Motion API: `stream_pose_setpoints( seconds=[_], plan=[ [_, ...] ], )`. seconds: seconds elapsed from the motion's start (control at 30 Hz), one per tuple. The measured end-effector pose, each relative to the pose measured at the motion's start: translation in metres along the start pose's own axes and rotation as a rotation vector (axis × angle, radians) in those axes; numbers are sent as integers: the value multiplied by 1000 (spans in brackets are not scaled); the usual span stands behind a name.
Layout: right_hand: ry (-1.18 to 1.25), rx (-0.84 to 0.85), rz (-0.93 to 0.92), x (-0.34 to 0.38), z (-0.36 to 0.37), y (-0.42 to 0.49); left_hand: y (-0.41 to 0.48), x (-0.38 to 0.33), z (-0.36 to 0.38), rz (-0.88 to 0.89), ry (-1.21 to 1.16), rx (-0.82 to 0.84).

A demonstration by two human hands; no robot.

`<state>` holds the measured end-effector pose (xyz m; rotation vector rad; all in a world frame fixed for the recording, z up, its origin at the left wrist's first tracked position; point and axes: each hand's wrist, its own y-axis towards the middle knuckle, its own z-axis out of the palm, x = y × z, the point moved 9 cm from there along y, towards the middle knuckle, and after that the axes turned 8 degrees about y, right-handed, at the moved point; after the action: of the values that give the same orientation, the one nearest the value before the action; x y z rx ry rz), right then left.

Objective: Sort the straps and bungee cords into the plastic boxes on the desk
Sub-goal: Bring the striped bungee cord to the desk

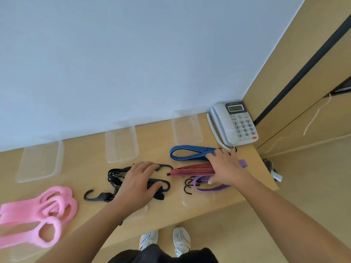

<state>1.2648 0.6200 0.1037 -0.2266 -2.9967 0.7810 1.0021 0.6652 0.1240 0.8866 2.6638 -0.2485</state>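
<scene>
Three clear plastic boxes stand along the wall: left box (40,161), middle box (121,142), right box (187,127); all look bare inside. My left hand (136,184) lies over a tangle of black straps with hooks (114,179), fingers curled around one black strap. My right hand (225,168) presses on a red-and-black striped bungee cord (190,170), fingertips touching the end of a blue striped bungee cord (187,153). A purple strap (210,187) lies under that hand. Pink fuzzy straps (38,213) sit at the desk's left front.
A grey desk phone (235,123) stands at the back right corner, its cord running beside the blue cord. The wooden desk (157,145) ends near my feet and at the right, past the purple strap. Two more clear trays or lids lie under the items at the front.
</scene>
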Motion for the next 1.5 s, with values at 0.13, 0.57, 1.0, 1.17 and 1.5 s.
stream_pose_setpoints(
  seconds=[0.13,0.57,1.0,1.17,1.5],
  plan=[
    [169,1,-130,16,-3,-10,-8,6,2,-86,26,-6],
    [447,-264,-497,143,-19,-6,-113,64,-22,-438,17,-203],
    [385,-246,-649,320,-3,-42,-293,177,-57,-778,-58,-361],
    [348,-244,-663,407,9,-69,-381,233,-65,-883,-73,-389],
    [384,-227,-858,606,24,-119,-509,331,-81,-1000,-78,-337]
  ],
)
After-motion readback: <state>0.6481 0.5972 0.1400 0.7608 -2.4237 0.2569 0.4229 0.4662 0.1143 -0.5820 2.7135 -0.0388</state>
